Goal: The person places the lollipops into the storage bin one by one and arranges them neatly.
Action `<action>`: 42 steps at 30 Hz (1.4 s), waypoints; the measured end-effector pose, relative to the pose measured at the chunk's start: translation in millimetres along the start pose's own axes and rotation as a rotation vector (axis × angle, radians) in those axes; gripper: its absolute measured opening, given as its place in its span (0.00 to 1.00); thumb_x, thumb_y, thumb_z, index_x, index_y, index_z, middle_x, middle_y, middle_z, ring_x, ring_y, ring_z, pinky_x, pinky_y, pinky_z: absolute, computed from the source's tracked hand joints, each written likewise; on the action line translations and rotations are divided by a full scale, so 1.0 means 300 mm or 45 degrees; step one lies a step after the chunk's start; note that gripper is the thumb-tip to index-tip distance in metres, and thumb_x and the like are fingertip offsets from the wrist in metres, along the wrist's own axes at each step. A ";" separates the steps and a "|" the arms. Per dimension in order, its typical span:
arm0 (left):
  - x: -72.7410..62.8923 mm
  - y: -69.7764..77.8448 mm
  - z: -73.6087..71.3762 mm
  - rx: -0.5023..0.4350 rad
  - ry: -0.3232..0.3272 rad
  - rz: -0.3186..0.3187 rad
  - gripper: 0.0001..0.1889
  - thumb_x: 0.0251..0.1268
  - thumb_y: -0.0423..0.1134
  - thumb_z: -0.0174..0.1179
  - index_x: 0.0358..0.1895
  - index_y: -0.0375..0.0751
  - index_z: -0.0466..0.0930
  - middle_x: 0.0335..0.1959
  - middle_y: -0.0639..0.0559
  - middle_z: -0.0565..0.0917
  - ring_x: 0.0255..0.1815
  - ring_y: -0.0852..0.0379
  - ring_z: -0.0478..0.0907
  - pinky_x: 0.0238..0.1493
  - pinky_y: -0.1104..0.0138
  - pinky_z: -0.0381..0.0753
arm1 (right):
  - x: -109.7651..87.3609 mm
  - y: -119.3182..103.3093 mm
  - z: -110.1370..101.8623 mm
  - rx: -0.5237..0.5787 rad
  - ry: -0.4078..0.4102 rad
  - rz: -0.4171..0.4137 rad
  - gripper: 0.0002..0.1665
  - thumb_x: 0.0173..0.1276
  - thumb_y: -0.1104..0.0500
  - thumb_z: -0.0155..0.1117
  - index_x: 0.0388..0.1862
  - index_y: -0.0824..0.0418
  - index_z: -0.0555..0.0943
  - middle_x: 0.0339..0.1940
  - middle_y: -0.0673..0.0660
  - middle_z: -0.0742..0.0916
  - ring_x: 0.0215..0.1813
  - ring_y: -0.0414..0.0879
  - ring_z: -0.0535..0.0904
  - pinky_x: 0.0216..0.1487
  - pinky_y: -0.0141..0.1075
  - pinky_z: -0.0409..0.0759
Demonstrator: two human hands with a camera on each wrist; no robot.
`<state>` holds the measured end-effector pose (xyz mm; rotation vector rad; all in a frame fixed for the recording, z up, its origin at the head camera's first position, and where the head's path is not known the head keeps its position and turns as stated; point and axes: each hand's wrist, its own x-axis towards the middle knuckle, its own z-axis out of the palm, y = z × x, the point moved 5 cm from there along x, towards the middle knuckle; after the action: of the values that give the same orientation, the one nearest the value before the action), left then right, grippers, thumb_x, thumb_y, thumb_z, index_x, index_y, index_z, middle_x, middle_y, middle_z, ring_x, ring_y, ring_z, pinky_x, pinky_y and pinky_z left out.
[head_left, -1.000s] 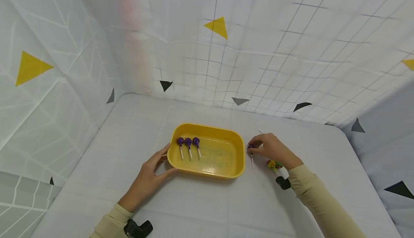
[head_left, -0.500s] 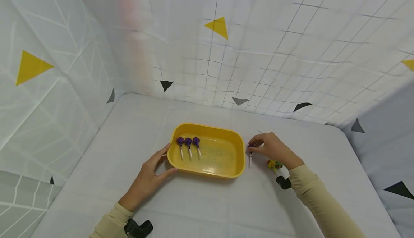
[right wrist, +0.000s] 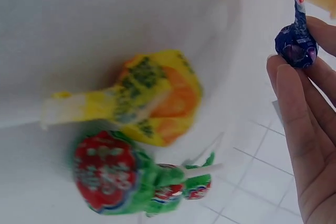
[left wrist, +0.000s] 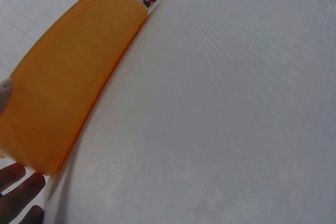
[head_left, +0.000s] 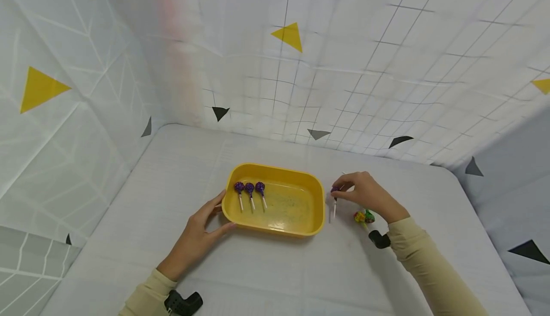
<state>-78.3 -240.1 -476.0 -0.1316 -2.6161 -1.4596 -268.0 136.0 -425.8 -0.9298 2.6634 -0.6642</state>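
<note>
A yellow tray [head_left: 296,211] holds three purple-wrapped lollipops [head_left: 249,188], side by side at its left end with sticks toward the person. My left hand [head_left: 195,239] grips the tray's near left corner, thumb along the front wall and fingers at the end wall. Just right of the tray, my right hand [head_left: 365,193] pinches another purple lollipop [right wrist: 296,45] by its wrapped head between thumb and fingers. Its white stick points toward the person in the head view. Under the right wrist lie a yellow-wrapped lollipop [right wrist: 157,98] and a green-and-red one [right wrist: 110,174].
A further green wrapper [right wrist: 198,186] shows behind the green lollipop in the right wrist view. Beyond the right hand, a white stick tip [head_left: 343,173] pokes out. White cloth covers the table [head_left: 266,273], and patterned sheets [head_left: 365,68] rise behind and at the sides.
My right hand has shifted slightly away from the tray, and the purple lollipop has moved with it. More of the green lollipop shows. The left hand and tray stay in place.
</note>
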 end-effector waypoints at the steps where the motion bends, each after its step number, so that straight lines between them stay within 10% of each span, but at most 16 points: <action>1: 0.000 0.000 0.000 0.001 0.002 0.002 0.47 0.64 0.56 0.71 0.83 0.55 0.57 0.81 0.53 0.66 0.70 0.52 0.77 0.77 0.61 0.72 | 0.000 -0.003 -0.005 -0.003 0.009 0.001 0.11 0.66 0.55 0.76 0.46 0.56 0.90 0.41 0.49 0.92 0.43 0.43 0.88 0.48 0.41 0.92; 42: 0.000 0.003 0.000 -0.003 0.003 0.003 0.47 0.64 0.54 0.72 0.83 0.53 0.57 0.80 0.52 0.66 0.70 0.52 0.78 0.76 0.61 0.73 | 0.104 -0.197 -0.043 0.183 -0.082 -0.095 0.10 0.67 0.56 0.76 0.46 0.53 0.89 0.41 0.47 0.92 0.45 0.42 0.89 0.46 0.34 0.91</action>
<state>-78.0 -239.6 -475.2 -0.1329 -2.6117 -1.4616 -265.7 79.4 -387.8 -0.9970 2.4977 -0.8163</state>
